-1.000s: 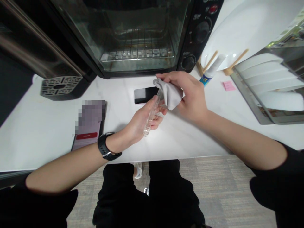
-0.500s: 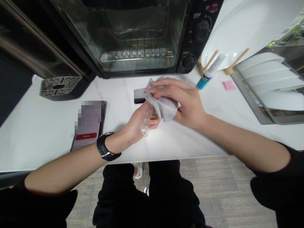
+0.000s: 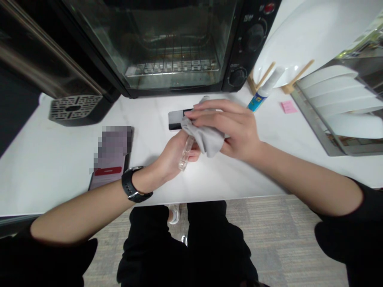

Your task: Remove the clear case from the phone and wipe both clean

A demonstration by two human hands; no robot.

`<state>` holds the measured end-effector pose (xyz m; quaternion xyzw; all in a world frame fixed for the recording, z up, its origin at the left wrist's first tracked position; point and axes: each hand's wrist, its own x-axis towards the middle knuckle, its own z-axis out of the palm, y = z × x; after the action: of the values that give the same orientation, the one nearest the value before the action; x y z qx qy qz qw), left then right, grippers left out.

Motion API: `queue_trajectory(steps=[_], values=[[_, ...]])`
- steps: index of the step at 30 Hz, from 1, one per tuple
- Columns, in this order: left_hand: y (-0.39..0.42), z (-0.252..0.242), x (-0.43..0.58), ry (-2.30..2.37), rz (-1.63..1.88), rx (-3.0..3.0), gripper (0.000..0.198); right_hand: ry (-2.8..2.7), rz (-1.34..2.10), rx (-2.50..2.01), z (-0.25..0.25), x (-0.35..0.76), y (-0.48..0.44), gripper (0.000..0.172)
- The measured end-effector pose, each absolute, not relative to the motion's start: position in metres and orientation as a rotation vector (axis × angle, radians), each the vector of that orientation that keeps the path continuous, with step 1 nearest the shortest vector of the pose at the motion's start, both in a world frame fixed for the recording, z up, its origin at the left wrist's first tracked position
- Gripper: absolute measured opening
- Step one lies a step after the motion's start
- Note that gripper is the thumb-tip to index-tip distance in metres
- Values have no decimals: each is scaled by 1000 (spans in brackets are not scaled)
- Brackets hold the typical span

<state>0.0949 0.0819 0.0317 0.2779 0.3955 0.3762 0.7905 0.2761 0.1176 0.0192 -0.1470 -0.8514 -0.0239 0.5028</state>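
Note:
My left hand (image 3: pixel 172 155) is wrapped round a clear plastic phone case (image 3: pixel 184 154), held on edge above the white counter (image 3: pixel 54 167). My right hand (image 3: pixel 231 127) grips a grey cloth (image 3: pixel 205 137) and presses it against the upper part of the case. A black phone (image 3: pixel 176 118) lies flat on the counter just behind both hands, partly hidden by my right fingers. A black watch (image 3: pixel 134 187) sits on my left wrist.
A black toaster oven (image 3: pixel 179 44) stands at the back. A second phone (image 3: pixel 110 159) with a lit screen lies at the left. A small spray bottle (image 3: pixel 263 93), a pink sticky note (image 3: pixel 287 107), white plates (image 3: pixel 338 103) in a rack and a black appliance (image 3: pixel 73 107) ring the counter.
My right hand with the cloth has moved left and down along the case, from its top end onto its upper part. The left hand has barely shifted.

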Motion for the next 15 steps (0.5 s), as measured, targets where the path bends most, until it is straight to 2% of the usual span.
queue_trajectory(steps=[6, 10, 15], values=[[78, 46, 97, 899, 798, 692, 38, -1960, -66, -516, 19, 284, 127, 24], [79, 41, 96, 857, 768, 707, 41, -1900, -57, -604, 21, 285, 127, 18], [81, 39, 94, 860, 740, 711, 42, -1797, 117, -759, 22, 284, 125, 13]])
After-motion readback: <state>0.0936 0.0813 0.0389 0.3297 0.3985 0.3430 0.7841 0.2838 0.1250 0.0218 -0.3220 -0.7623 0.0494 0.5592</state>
